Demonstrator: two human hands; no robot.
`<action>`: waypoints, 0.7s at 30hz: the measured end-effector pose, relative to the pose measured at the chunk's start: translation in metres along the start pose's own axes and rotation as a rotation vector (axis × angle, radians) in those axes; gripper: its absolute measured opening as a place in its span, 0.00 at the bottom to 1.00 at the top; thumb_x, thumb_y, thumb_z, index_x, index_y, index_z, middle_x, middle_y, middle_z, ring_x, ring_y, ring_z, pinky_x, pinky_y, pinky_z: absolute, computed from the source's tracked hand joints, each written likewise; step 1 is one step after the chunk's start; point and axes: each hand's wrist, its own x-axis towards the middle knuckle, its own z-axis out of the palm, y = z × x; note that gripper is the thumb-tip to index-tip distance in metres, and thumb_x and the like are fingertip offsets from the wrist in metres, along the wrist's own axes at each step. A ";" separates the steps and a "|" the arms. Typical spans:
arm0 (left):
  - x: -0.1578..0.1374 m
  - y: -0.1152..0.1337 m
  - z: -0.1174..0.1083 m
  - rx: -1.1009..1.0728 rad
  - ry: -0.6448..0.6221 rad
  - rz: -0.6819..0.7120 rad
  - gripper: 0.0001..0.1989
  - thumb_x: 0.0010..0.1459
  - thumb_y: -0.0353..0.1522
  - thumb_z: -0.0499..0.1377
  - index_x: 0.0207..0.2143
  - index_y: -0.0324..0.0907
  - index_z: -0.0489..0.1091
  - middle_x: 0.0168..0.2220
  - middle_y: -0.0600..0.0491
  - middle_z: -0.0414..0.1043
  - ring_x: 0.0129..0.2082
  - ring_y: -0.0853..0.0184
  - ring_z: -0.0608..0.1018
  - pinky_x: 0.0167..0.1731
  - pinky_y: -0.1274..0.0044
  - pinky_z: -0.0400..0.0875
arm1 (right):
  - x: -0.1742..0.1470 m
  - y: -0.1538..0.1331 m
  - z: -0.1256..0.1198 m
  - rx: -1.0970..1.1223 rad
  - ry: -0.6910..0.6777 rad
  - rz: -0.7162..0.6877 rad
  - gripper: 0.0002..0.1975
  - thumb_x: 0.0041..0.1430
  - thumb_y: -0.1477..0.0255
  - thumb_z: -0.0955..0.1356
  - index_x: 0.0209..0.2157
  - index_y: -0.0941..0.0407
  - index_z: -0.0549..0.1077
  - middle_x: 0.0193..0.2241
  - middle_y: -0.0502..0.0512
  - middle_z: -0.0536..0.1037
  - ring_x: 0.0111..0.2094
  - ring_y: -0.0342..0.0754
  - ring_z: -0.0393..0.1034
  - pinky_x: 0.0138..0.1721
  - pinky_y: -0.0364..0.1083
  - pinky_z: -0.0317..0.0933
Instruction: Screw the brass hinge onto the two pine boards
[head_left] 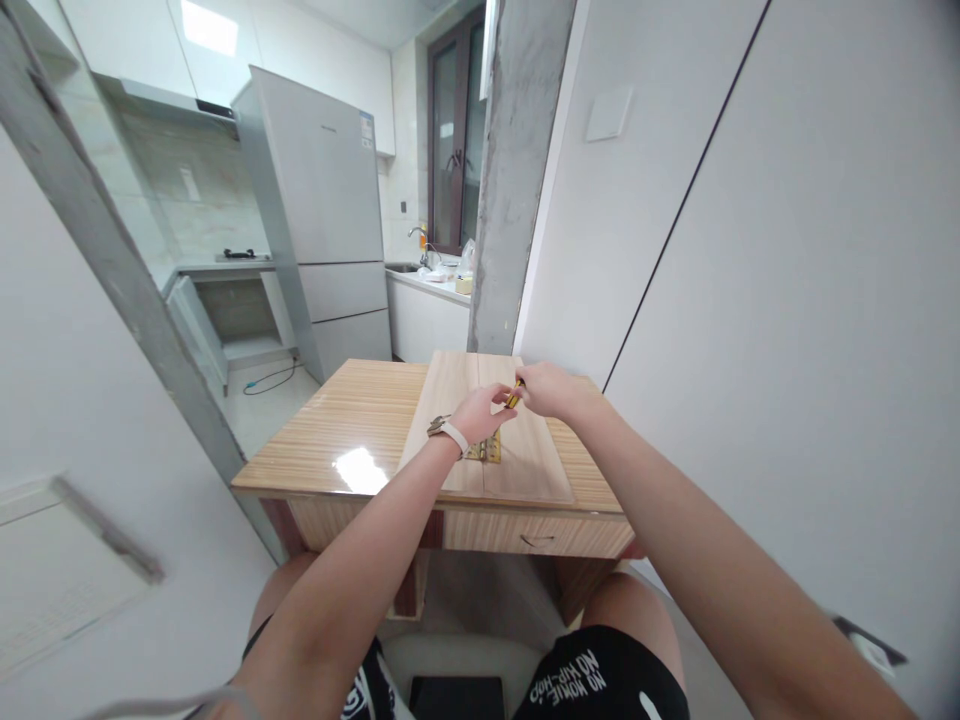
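With the fingertips of my left hand (484, 412) and right hand (551, 388), I pinch a small yellow-and-black piece (514, 397) above the pale boards (525, 465), a brass hinge (492, 448) lying on them, the desk's closed drawer (574, 537) hiding its contents.

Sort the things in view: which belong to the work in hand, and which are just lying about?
In the work, it seems: left hand, right hand, yellow-and-black object between them, brass-coloured hinge, pale boards, table beneath.

Just about: fridge, tap, plastic bag, cable.
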 end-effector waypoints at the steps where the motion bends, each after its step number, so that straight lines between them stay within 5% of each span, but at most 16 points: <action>1: 0.000 0.000 -0.001 -0.004 0.007 -0.006 0.17 0.58 0.34 0.65 0.50 0.43 0.72 0.45 0.47 0.79 0.47 0.63 0.79 0.47 0.71 0.73 | 0.000 0.001 0.000 -0.003 -0.002 0.008 0.15 0.67 0.66 0.64 0.45 0.58 0.79 0.43 0.66 0.81 0.45 0.55 0.76 0.43 0.47 0.64; 11: 0.003 -0.001 -0.003 -0.009 0.070 -0.002 0.14 0.55 0.36 0.67 0.42 0.42 0.73 0.40 0.50 0.78 0.40 0.65 0.78 0.40 0.74 0.73 | 0.002 -0.009 -0.002 -0.002 0.018 0.107 0.27 0.69 0.54 0.58 0.40 0.58 0.81 0.41 0.67 0.82 0.44 0.56 0.76 0.43 0.48 0.64; 21: 0.003 0.007 0.006 0.030 0.148 0.006 0.09 0.56 0.36 0.66 0.36 0.40 0.74 0.34 0.51 0.78 0.33 0.67 0.77 0.35 0.76 0.70 | 0.001 -0.036 0.002 0.047 0.091 0.390 0.29 0.71 0.57 0.54 0.46 0.59 0.80 0.44 0.69 0.81 0.48 0.57 0.76 0.47 0.47 0.64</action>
